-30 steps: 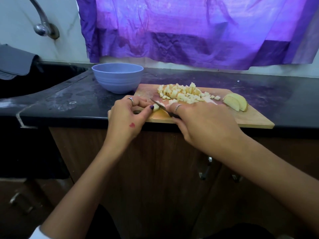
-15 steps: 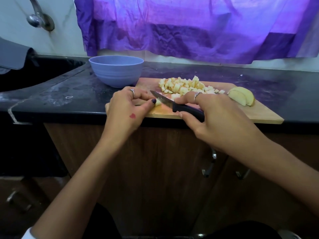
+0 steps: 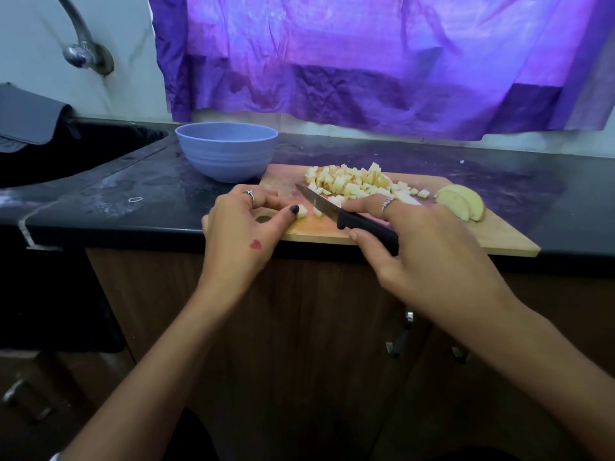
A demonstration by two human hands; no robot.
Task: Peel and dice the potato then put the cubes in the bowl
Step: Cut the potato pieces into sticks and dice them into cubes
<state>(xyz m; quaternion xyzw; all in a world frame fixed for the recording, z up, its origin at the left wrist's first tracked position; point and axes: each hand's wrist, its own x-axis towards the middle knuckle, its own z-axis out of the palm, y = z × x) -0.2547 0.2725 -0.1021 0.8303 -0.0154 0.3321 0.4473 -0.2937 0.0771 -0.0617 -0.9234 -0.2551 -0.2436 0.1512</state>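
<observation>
1. Pale yellow diced potato cubes (image 3: 349, 183) lie heaped at the middle of the frame on the light wooden rectangular chopping board (image 3: 499, 237), which sits on the black stone worktop (image 3: 100, 201).
2. Two peeled potato wedges (image 3: 461, 202), not yet diced, lean together at the board's right end, well apart from the heap.
3. One small potato piece (image 3: 302, 211) sits near the board's left edge, and the left hand (image 3: 243, 227) holds it between thumb tip and curled fingers (image 3: 266, 202).
4. Beside it the right hand (image 3: 422, 251) grips the black-handled kitchen knife (image 3: 336, 211), fingers wrapped round the handle and forefinger stretched along the top; the blade slants toward the upper left, its edge just beside a loose cube.
5. Up and left of the board stands the lilac-blue ribbed round bowl (image 3: 228, 151); I cannot see any cubes inside it from this angle.
6. My guess is that dicing is well along, with the wedges and the transfer left.
7. Raw potato should be firm and stiff, light in such small bits, and wet-slippery on its cut faces, so a flat face down and a pinch at the sides, knuckles clear of the blade, looks the safest hold.
8. Cubes would scatter easily; scooping them together seems wiser than picking singly.
</observation>
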